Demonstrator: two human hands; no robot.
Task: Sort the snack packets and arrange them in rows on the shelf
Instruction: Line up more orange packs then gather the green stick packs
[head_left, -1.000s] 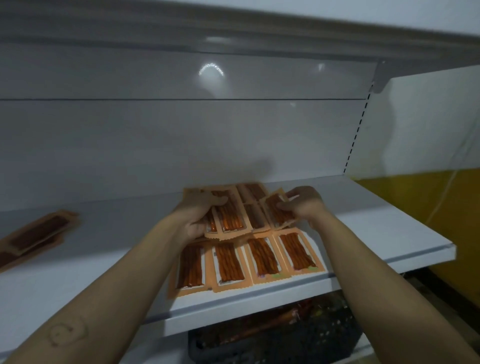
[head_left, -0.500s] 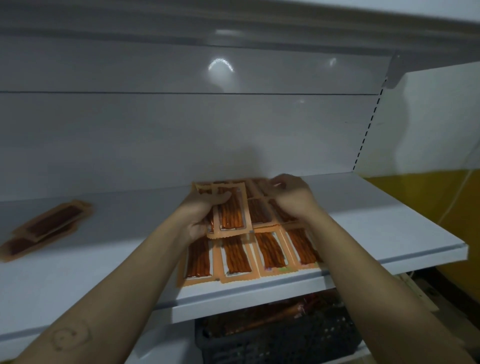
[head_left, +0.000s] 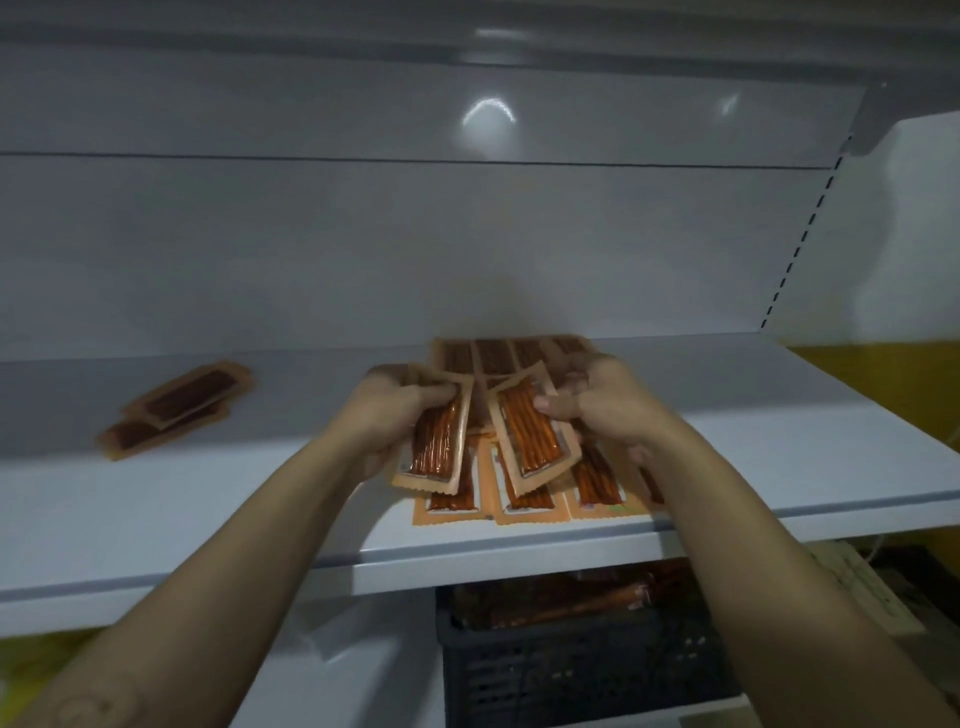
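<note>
Here, the left hand (head_left: 387, 415) pinched one orange snack packet (head_left: 434, 444) by its upper end, thumb on the face and fingers curled behind it. That packet was lifted off the shelf, its long axis running from the far end down toward the person, nearly straight, with the serrated lower edge closest to the camera. The right hand (head_left: 597, 400) gripped a second packet (head_left: 532, 428) at its upper right edge between thumb and fingers; this one tilted, its far end leaning left and its near end swinging right. The two held packets sat just beside each other above the laid-out packets (head_left: 592, 483), which lay flat on the white shelf (head_left: 779, 447) in rows, long axes pointing front to back. Each showed a clear window with reddish-brown sticks; a small label strip sat at the near end, its writing too blurred to read. Well apart to the left, two darker packets (head_left: 176, 408) lay overlapped, angled diagonally. Below the shelf stood a dark crate (head_left: 571, 670) holding more packets.
</note>
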